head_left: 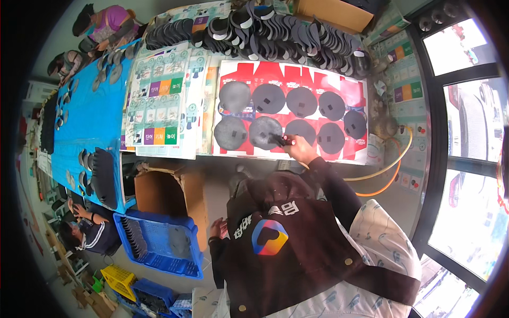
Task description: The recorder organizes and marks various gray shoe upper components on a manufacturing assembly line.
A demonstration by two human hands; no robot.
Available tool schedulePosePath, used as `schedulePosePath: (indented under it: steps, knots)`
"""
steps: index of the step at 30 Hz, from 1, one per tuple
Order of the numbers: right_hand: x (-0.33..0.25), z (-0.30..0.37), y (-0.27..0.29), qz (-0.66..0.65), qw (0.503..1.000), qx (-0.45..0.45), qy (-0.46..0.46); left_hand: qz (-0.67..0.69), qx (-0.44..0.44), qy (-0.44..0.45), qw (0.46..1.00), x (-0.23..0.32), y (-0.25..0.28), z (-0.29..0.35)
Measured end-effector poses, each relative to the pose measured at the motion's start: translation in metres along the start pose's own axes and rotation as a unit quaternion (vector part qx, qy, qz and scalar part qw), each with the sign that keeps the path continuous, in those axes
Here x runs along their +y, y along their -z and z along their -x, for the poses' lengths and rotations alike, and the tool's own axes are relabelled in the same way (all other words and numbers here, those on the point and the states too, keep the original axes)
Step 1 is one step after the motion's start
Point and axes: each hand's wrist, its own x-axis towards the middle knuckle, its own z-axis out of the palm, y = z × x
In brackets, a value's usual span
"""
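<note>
My right hand (301, 150) is closed around a brush (280, 140) with a dark head; its pale handle end sticks out below the hand. The brush head rests on the lower right part of a round dark grey disc (264, 131) in the near row. Several such discs lie in two rows on a red and white printed sheet, among them a paler, greyish one (230, 133) to the left and a darker one (300, 132) to the right. Small dark squares show on most of them. My left hand (218, 228) hangs low beside my dark apron, away from the table, its fingers only partly visible.
Curved dark pieces (286, 40) are piled along the table's far edge. Printed sheets (159, 100) lie left of the discs. Below stand a cardboard box (175, 193) and a blue crate (159, 262). Hoses (395, 165) loop at right. Other people work around a blue table (87, 127).
</note>
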Motion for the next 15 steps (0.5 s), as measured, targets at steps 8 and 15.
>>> schedulePosePath:
  steps: [8, 15]
  knots:
    - [-0.002, 0.01, 0.007, 0.068, 0.99, 0.114, -0.047, 0.009, 0.044, -0.038, 0.998, 0.022, 0.005, 0.002]
    - [-0.004, 0.003, -0.008, -0.062, 0.996, -0.057, -0.027, 0.027, 0.0, -0.014, 1.0, 0.012, 0.007, -0.002]
